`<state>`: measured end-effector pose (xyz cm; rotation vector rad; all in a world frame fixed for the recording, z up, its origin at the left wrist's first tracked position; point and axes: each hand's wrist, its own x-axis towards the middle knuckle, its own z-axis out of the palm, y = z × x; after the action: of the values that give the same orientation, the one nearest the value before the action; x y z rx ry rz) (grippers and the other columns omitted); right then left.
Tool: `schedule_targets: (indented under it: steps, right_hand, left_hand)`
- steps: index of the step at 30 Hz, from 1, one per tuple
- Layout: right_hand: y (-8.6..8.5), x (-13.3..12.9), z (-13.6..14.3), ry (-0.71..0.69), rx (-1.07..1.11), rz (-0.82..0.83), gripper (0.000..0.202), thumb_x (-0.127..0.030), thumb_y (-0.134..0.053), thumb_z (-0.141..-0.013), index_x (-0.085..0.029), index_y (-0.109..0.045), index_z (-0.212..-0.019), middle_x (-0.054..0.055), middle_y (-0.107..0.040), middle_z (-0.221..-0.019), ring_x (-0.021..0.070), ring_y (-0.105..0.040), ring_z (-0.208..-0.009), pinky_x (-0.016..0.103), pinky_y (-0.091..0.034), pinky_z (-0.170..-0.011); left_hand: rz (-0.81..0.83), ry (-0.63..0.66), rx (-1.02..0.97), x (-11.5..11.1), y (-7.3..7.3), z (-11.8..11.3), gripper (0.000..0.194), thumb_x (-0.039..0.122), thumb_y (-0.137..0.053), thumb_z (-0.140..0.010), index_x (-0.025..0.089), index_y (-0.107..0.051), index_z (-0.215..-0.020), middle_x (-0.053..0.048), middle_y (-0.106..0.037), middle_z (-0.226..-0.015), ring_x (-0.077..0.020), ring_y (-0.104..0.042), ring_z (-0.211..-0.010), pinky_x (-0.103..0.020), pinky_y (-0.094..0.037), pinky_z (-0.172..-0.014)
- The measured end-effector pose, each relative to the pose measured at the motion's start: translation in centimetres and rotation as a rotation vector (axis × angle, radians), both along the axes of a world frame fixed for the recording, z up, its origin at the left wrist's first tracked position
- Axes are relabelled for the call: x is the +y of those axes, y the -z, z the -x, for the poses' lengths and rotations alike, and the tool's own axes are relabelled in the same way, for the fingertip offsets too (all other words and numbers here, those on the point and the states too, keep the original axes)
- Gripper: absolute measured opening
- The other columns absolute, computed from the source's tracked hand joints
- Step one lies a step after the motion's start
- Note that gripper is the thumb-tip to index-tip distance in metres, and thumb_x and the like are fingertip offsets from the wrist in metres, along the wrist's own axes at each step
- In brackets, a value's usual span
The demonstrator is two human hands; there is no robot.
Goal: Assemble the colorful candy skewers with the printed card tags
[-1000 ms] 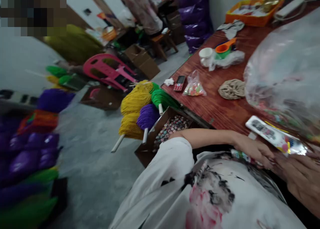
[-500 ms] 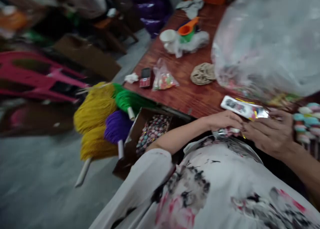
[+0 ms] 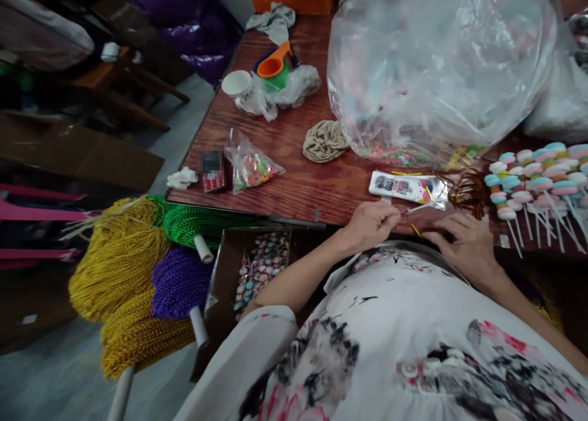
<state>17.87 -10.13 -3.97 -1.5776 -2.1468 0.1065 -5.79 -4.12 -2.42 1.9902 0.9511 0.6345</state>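
Note:
My left hand (image 3: 373,226) is at the table's front edge, its fingers closed in a pinch. A thin white stick (image 3: 420,208) runs from these fingertips towards the right; what else the fingers may hold is hidden. My right hand (image 3: 466,237) lies to the right, palm down, thumb and fingers apart. Between the hands, near my right thumb, is a small gold twist tie (image 3: 416,230). Just beyond lies a stack of printed white clear-ended bags (image 3: 399,185), with a yellow tie on it. A bundle of brown-gold ties (image 3: 466,191) lies beside the bags.
Marshmallow sticks (image 3: 542,182) are piled at right. A large clear bag (image 3: 441,72) covers the back. A beige cloth coil (image 3: 325,141), small candy bag (image 3: 253,168), phone (image 3: 212,171) and white cup (image 3: 237,85) stand left. Below are a carton (image 3: 229,255) and yellow cord (image 3: 122,255).
The view has swung right and steadied. My hands, close together before, are now apart. The wrapped item by my left hand no longer shows, and my right fingers have spread.

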Motion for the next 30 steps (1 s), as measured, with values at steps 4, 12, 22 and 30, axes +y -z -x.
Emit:
schedule_targets:
  steps: [4, 12, 22, 30]
  right_hand:
    - [2.3, -1.3, 0.9, -0.012, -0.172, 0.004, 0.018, -0.035, -0.066, -0.082, -0.019, -0.07, -0.077, 0.007, -0.066, -0.077, 0.0221, -0.056, -0.08, 0.036, -0.039, -0.071]
    - [-1.2, -0.1, 0.4, -0.036, 0.689, 0.151, 0.006, -0.021, -0.064, -0.083, -0.022, -0.069, -0.08, 0.002, -0.071, -0.077, 0.0173, -0.065, -0.07, 0.032, -0.053, -0.066]
    - [-4.5, 4.1, 3.9, -0.119, 0.354, -0.049, 0.046, -0.008, -0.044, -0.084, -0.023, -0.066, -0.123, 0.007, -0.068, -0.086, 0.0177, -0.063, -0.078, 0.032, -0.053, -0.071]
    - [-4.6, 5.2, 1.6, -0.099, 0.814, 0.353, 0.08, -0.018, -0.057, -0.084, -0.022, -0.02, -0.154, -0.009, -0.052, -0.059, 0.0096, -0.046, -0.05, 0.021, -0.039, -0.05]
  left_hand:
    - [0.41, -0.244, -0.351, 0.6, 0.3, 0.1, 0.027, 0.038, -0.064, -0.079, 0.013, -0.073, -0.08, 0.001, -0.06, -0.066, -0.0077, -0.048, -0.059, -0.021, -0.04, -0.059]
    - [0.778, -0.335, -0.535, -0.6, -0.1, -1.0, 0.038, 0.046, -0.075, -0.068, 0.012, -0.073, -0.082, 0.002, -0.059, -0.062, -0.005, -0.049, -0.051, -0.018, -0.041, -0.051]
    - [0.486, -0.275, -0.634, 1.7, -0.6, -5.5, 0.026, 0.035, -0.057, -0.08, 0.013, -0.062, -0.067, 0.003, -0.049, -0.062, -0.006, -0.041, -0.06, -0.02, -0.037, -0.06]
    - [0.181, -0.042, -0.343, 2.1, -1.7, -4.2, 0.032, 0.039, -0.052, -0.089, 0.015, -0.068, -0.076, -0.002, -0.055, -0.069, -0.0126, -0.05, -0.07, -0.025, -0.04, -0.071]
